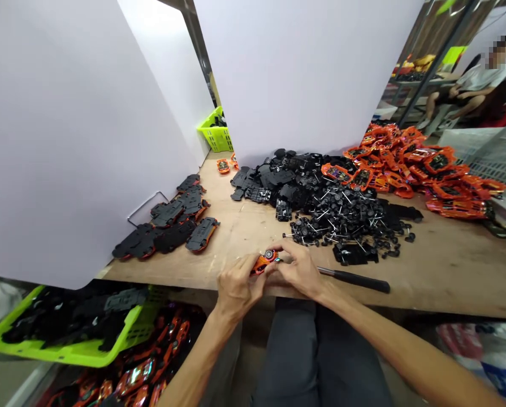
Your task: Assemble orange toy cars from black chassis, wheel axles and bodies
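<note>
Head view: left hand [238, 285] and right hand [297, 271] pinch orange car [263, 263] between pressed fingers above worktop [448, 271]; few joined cars [202, 234] lie aside, wheel heap [346, 217] and shell heap [418, 161] stand large.

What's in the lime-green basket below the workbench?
Black plastic toy-car bases fill the lime-green basket up to its rim; whatever lies beneath them is covered and cannot be seen.

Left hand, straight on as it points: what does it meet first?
The orange toy car body that the left hand already holds. Past that, across the bench, probably the pile of black wheels on metal axles, though depth is hard to judge.
</note>
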`<state>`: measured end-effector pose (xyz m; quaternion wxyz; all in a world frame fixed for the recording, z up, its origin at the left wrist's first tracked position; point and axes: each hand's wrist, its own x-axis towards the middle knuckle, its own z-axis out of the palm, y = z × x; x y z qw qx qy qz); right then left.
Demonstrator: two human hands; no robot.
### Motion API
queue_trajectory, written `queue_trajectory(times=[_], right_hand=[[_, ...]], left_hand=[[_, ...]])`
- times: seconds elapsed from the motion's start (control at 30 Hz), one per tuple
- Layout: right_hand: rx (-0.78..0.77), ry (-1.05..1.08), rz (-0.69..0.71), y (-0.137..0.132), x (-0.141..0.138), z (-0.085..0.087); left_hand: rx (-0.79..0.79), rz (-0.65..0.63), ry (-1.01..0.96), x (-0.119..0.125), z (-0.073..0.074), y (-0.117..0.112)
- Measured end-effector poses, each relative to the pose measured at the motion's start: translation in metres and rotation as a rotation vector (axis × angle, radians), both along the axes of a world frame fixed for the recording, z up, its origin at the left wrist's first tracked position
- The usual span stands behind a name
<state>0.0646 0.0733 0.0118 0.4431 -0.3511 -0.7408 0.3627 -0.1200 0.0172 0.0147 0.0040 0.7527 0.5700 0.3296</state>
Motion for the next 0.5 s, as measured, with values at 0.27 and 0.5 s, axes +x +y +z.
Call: queue_trajectory(times=[0.27, 0.5], right_hand=[[-0.018, 0.131, -0.075, -0.039, 0.028, 0.028], [0.017, 0.112, -0.102, -0.05, 0.026, 0.015]], left_hand=[[-0.068, 0.066, -0.716, 0.031, 0.019, -0.025], [-0.378, -0.099, -1.392, 0.044, 0.023, -0.028]])
